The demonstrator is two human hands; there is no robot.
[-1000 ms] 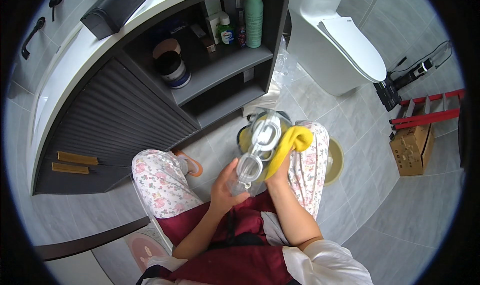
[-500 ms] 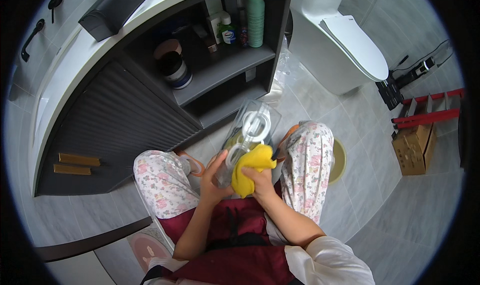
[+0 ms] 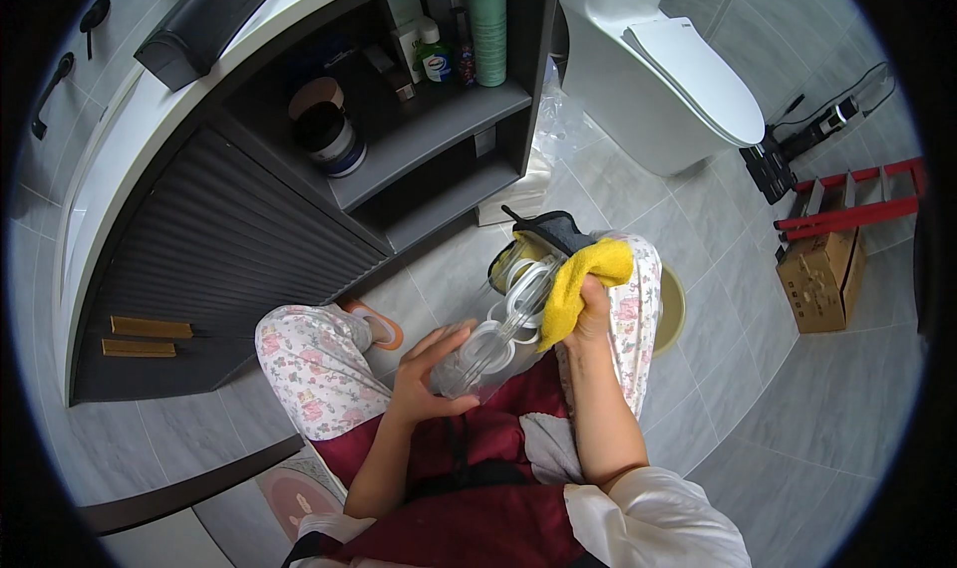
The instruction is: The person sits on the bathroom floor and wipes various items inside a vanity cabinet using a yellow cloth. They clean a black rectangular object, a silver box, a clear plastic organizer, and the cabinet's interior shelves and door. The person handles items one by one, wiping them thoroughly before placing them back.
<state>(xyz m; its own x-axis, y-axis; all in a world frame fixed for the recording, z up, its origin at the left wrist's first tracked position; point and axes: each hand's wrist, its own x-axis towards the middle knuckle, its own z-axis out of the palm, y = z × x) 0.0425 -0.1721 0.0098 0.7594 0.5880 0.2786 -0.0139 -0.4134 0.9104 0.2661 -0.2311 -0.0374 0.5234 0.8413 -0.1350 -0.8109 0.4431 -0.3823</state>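
A clear plastic container (image 3: 461, 369) with white ring-shaped parts (image 3: 531, 291) is tilted above my lap. My left hand (image 3: 427, 377) grips its near end, thumb below and fingers along the side. A yellow cloth (image 3: 590, 274) with a dark grey side is bunched in my right hand (image 3: 590, 319), at the container's right side. The cloth's grey part (image 3: 554, 231) drapes around the far end of the container. What exactly the container is for cannot be made out.
Ahead on the left stands a dark grey cabinet (image 3: 239, 229) with open shelves holding bottles and jars. A white toilet (image 3: 648, 100) is beyond, right of it. A yellowish basin (image 3: 672, 314) sits beside my right knee; a cardboard box (image 3: 819, 281) and red step ladder (image 3: 847, 209) are farther right.
The container has tipped toward the right, and my right hand with the cloth has moved right and up to its far end. The cloth's grey side now shows.
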